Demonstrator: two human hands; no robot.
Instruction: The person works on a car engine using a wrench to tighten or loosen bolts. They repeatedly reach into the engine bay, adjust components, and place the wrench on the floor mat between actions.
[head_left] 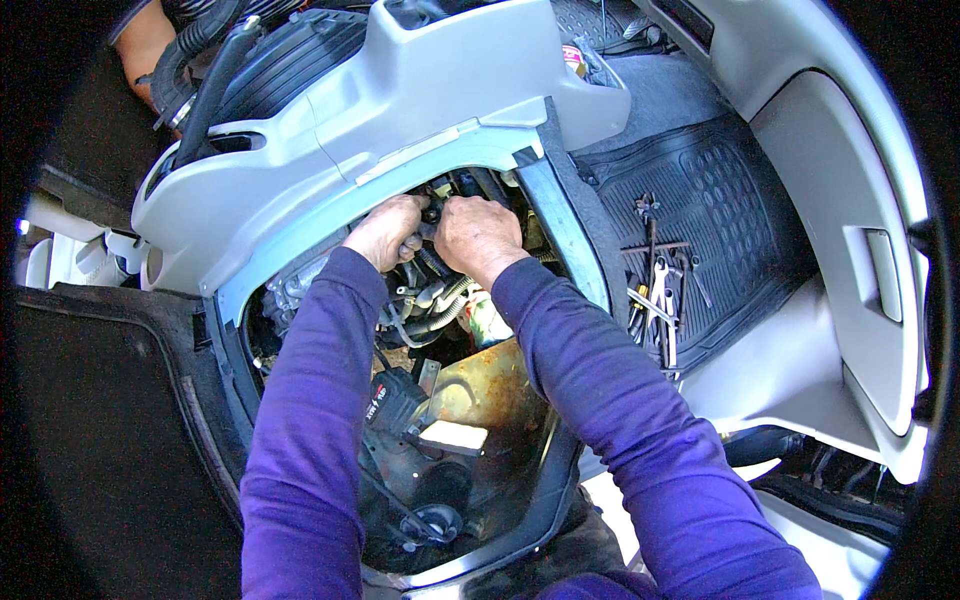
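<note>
Inside an opened engine compartment in a vehicle's cabin, my left hand (388,232) is curled at the far edge, thumb and fingers drawn together. Close on its right, my right hand (480,236) is closed too, back of the hand upward. Between them shows a small dark part (432,211) of the engine, which the fingers of both hands seem to grip; its kind is hidden. Just below my hands run ribbed grey hoses (440,318) and wiring. Nearer to me lie a black box-shaped device (396,399), a stained metal plate (488,388) and a white rectangular piece (455,436).
A light blue metal rim (572,220) frames the opening, with a grey plastic console (440,90) behind it. Several wrenches and other hand tools (660,300) lie on the black rubber mat (735,190) at right, beside a grey door (850,200). Another person's arm (145,50) shows far left.
</note>
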